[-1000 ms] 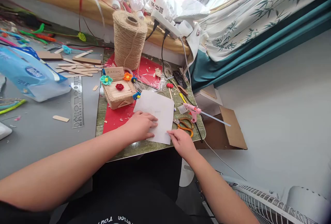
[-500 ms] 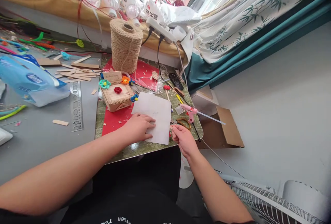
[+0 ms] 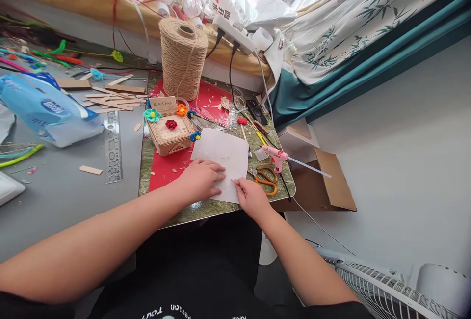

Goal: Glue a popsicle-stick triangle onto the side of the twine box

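Observation:
A white sheet of paper (image 3: 225, 154) lies on the green mat near the table's front edge. My left hand (image 3: 200, 179) rests flat on its near left part, fingers stretched out. My right hand (image 3: 250, 196) sits at the sheet's near right corner with fingers pinched together, apparently on a thin pen or pencil whose tip touches the paper. Just beyond the sheet stands a small twine-wrapped box (image 3: 170, 132) decorated with little coloured flowers.
Orange scissors (image 3: 265, 180) and a pink glue gun (image 3: 276, 156) lie right of the paper. A big twine spool (image 3: 183, 59) stands behind. Wooden sticks (image 3: 110, 98), a ruler (image 3: 112, 145) and a blue packet (image 3: 44, 110) lie left. A cardboard box (image 3: 320, 181) sits beside the table.
My right hand drew back off the paper's corner half a second ago, then returned onto it. The left hand stayed on the sheet. The camera shifted slightly.

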Demonstrator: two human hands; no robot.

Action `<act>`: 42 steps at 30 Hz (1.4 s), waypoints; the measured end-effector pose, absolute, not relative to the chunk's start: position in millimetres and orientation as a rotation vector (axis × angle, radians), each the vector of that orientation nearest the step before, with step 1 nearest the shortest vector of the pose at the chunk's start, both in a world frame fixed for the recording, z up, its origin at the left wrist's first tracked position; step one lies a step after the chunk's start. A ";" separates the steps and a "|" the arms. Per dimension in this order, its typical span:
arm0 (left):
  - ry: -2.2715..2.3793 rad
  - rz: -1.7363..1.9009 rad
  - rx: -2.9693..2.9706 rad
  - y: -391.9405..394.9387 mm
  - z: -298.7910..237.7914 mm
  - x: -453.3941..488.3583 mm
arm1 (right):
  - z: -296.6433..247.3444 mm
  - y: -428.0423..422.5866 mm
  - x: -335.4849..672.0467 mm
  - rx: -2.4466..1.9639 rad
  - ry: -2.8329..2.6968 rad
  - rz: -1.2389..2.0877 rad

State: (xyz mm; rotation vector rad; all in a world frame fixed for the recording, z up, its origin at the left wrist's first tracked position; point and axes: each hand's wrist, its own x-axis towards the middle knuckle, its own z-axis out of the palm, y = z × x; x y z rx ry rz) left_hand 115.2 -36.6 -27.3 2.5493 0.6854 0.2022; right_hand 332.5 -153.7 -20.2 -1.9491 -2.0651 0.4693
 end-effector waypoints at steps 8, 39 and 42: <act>0.678 0.160 2.530 -34.2 -21.0 116.4 | 12.8 -157.9 350.8 -2.084 -2.146 0.594; 0.679 0.167 2.579 -33.9 -22.3 117.0 | -16.5 -146.8 354.4 -1.734 -2.496 0.143; 0.672 0.149 2.590 -33.0 -19.9 116.6 | -19.4 -163.9 357.4 -1.780 -2.410 0.253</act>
